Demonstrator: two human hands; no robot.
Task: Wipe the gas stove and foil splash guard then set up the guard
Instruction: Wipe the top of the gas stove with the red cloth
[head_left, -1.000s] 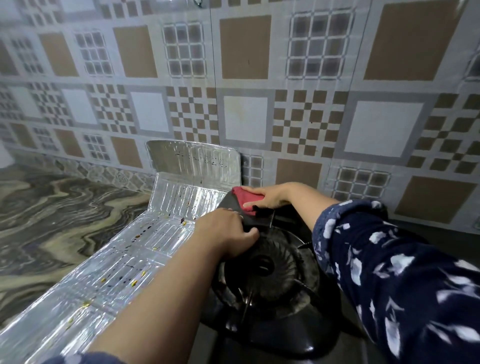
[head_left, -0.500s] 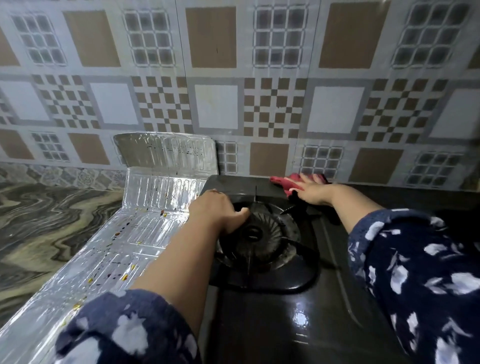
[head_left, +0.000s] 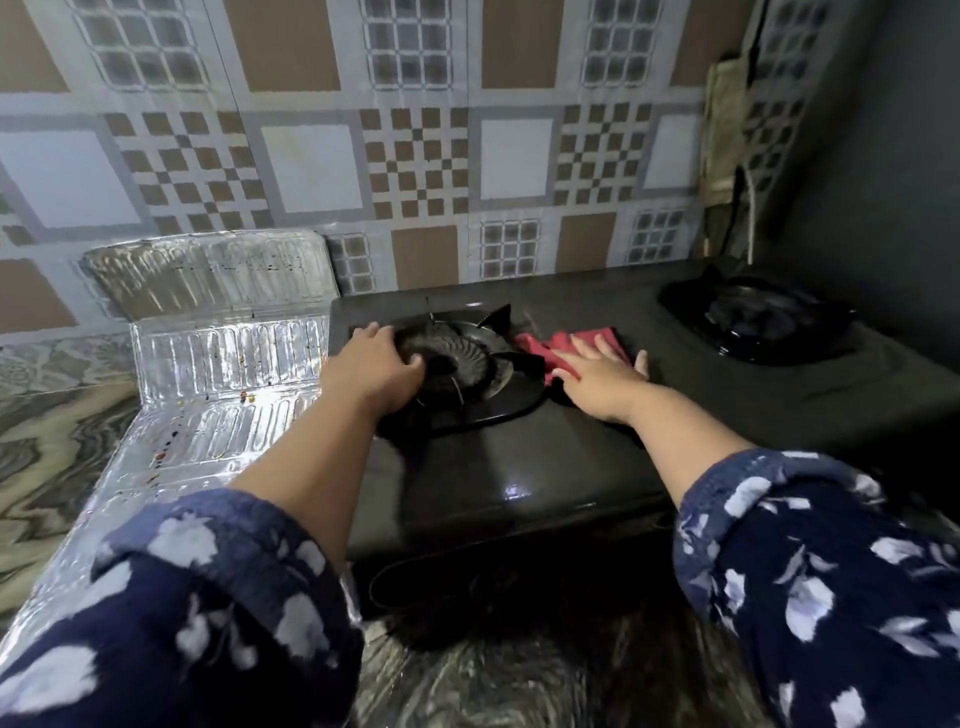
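A black two-burner gas stove (head_left: 571, 457) stands on the marbled counter against the tiled wall. My left hand (head_left: 374, 369) grips the left burner's pan support (head_left: 467, 358) at its left side. My right hand (head_left: 597, 379) presses flat, fingers spread, on a red cloth (head_left: 566, 340) lying on the stove top just right of that burner. The foil splash guard (head_left: 208, 374) lies unfolded on the counter left of the stove, its far panel leaning up against the wall. Dark food spots dot the foil.
The right burner (head_left: 753, 317) sits at the stove's far right, near a dark side wall (head_left: 883, 182). A beige cloth (head_left: 724, 130) hangs in the corner. Marbled counter (head_left: 47, 431) stretches left of the foil and in front of the stove.
My right hand has slid the red cloth from the stove's back edge forward and to the right of the left burner. My left hand stays on the pan support. The view has pulled back.
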